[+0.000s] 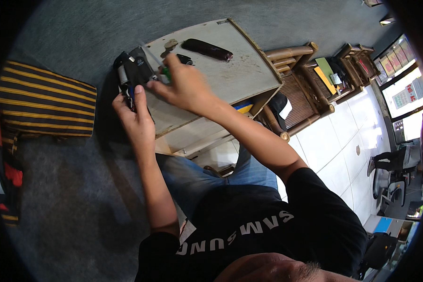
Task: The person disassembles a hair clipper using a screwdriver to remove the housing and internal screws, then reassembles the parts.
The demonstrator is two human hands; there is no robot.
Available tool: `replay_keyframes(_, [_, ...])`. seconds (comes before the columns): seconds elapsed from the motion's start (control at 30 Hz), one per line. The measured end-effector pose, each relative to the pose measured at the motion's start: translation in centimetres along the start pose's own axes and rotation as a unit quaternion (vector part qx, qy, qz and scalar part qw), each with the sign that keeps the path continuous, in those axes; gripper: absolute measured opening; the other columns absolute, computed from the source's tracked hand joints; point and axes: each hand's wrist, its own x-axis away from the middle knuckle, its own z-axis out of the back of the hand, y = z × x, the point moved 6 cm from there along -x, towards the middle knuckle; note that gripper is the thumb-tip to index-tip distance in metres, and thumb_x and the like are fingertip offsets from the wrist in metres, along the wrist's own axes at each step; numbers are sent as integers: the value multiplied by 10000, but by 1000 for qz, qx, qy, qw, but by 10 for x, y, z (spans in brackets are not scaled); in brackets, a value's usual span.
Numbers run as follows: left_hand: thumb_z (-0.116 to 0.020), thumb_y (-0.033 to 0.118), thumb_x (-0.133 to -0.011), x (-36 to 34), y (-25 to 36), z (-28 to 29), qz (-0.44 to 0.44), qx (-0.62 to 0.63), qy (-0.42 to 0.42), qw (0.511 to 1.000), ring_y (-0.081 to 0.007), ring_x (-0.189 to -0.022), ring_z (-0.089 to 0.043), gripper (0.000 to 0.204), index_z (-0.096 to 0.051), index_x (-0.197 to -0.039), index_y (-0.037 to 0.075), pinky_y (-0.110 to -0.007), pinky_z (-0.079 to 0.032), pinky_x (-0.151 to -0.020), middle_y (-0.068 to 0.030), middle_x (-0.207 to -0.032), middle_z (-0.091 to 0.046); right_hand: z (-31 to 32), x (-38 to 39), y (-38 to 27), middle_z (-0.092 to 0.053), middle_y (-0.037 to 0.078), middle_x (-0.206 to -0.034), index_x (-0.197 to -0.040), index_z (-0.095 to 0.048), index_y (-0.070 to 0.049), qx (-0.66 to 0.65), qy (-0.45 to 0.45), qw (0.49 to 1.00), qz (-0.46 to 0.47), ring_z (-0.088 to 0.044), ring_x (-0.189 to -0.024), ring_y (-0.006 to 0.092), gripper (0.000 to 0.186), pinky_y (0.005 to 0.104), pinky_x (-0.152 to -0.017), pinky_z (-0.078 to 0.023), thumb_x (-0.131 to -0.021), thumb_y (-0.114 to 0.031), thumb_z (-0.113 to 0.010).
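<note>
My left hand (135,115) grips a black handheld device (129,70), apparently a clipper, with a silver part, at the left end of a worn pale cabinet top (225,87). My right hand (183,84) is closed on a green-handled tool (166,73), perhaps a screwdriver, whose thin shaft is blurred beside the device. A long black object (207,49) lies on the top, and a small black piece (184,59) sits behind my right hand.
A yellow-and-black striped cloth-covered item (44,98) stands at left. Bamboo furniture (305,96) holding folders and a black-and-white cap (282,110) is at right, beside white floor tiles (338,136). A person's legs (387,160) appear at far right.
</note>
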Motion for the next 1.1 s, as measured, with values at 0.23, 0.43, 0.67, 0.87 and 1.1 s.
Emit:
replay_keyframes(0.23, [-687, 207, -1042, 12, 28, -16, 29, 70, -70, 995, -94, -688, -595, 414, -444, -1290, -17, -254, -465, -615, -98, -936, -688, 84, 11, 63, -763, 138, -859, -1051, -579, -15, -128, 147, 981, 19, -704, -672, 216, 280, 359, -621, -539, -985, -241, -731])
replay_keyframes(0.43, [-767, 229, -984, 7, 34, -20, 15, 52, -149, 987, -58, -620, -571, 493, -528, -1340, -14, -216, -469, -539, -40, -868, -633, 138, 5, 119, -698, 117, -760, -1072, -656, 3, -64, 196, 974, -91, -673, -733, 152, 340, 349, -689, -530, -988, -317, -732])
replay_keyframes(0.67, [-652, 396, -1057, 13, 54, -56, 82, 171, -198, 962, -91, -574, -573, 416, -536, -1240, 41, -238, -447, -490, -35, -854, -601, 136, 11, 102, -706, 123, -717, -1053, -754, 40, -70, 156, 976, -137, -672, -692, 145, 364, 337, -669, -524, -976, -316, -733])
replay_keyframes(0.87, [-557, 422, -1104, 20, 42, -75, 148, 193, -208, 948, -103, -532, -571, 406, -491, -1343, 101, -248, -431, -444, -89, -919, -651, 133, 10, 100, -716, 230, -955, -1057, -728, 13, 43, 148, 987, -39, -725, -918, 414, 391, 470, -820, -553, -920, -349, -778])
replay_keyframes(1.1, [-509, 352, -1129, 24, 44, -72, 124, 191, -185, 956, -118, -583, -594, 296, -475, -1287, 104, -262, -492, -502, -104, -936, -639, 122, 12, 88, -717, 168, -1050, -1090, -634, -42, 101, 70, 991, -47, -713, -970, 414, 411, 519, -807, -543, -853, -318, -827])
